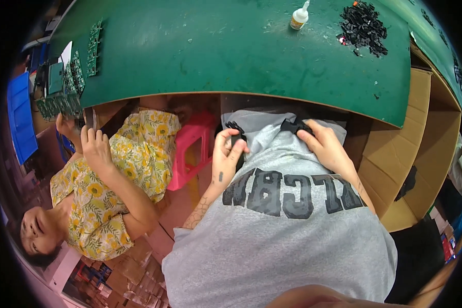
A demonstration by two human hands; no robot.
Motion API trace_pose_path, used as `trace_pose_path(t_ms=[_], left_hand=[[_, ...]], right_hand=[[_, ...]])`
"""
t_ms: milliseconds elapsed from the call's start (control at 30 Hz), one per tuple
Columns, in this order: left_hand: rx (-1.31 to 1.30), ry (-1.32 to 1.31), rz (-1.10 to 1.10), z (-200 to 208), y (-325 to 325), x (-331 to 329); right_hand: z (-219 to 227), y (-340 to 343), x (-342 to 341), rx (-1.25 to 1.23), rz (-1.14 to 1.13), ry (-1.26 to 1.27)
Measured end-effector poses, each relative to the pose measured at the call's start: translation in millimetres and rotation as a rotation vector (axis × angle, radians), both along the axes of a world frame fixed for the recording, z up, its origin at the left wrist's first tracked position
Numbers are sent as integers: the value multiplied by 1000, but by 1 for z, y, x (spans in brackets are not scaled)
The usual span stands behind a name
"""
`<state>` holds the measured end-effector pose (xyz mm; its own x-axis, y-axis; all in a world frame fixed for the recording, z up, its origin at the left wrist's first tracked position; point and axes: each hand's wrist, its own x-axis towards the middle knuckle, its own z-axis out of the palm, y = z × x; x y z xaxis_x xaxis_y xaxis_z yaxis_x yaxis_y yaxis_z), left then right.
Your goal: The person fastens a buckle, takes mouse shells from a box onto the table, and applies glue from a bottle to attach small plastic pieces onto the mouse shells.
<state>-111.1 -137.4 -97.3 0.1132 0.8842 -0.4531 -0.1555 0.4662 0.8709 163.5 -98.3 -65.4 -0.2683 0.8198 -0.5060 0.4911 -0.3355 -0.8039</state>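
Pinching what look like small black parts [235, 127], the left hand [228, 151] hangs over the lap, just off the near edge of the green table [215, 66]. Across the gap, the right hand [324, 146] has thumb and fingers closed on a black piece [293, 126], and here's the relation to watch: that piece juts leftward from the fingertips, towards the other hand, its long axis running roughly along the table's near edge. The right hand is the nearer, touching it; the left is well apart, grey shirt [268, 149] showing between them. Both grips are grasping, then, though the fingers hide how many parts the left one has. Up on the table, a heap of black parts [364, 28] lies near the right edge, a white bottle [300, 18] apart to its left.
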Motion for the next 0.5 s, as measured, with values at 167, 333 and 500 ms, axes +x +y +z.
trace_pose_path(t_ms=[167,333,500], left_hand=[[-227,13,60,-9,25,2],[165,267,46,10,45,16],[309,471,-382,25,61,30]], right_hand=[[0,3,6,-20,-46,88],[-4,0,16,111,-9,170],[-1,8,29,203,62,236]])
